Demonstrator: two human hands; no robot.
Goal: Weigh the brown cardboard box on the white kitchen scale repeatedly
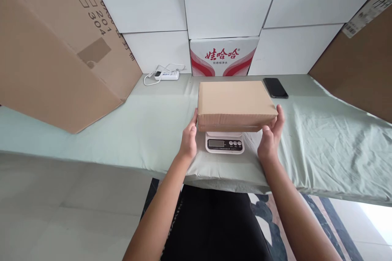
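Note:
A flat brown cardboard box (234, 102) rests on top of a small white digital scale (224, 142) on the table. My left hand (188, 138) presses against the box's left side, fingers wrapped at the near left corner. My right hand (271, 138) holds the box's right side at the near right corner. The scale's display and three buttons show below the box's front edge.
The table wears a pale green cloth (137, 130). A black phone (275, 87) lies behind the box on the right. A white power strip (167, 75) sits at the back. Large cardboard sheets lean at left (55, 57) and right (361, 61). A red-and-white printed carton (223, 57) stands against the wall.

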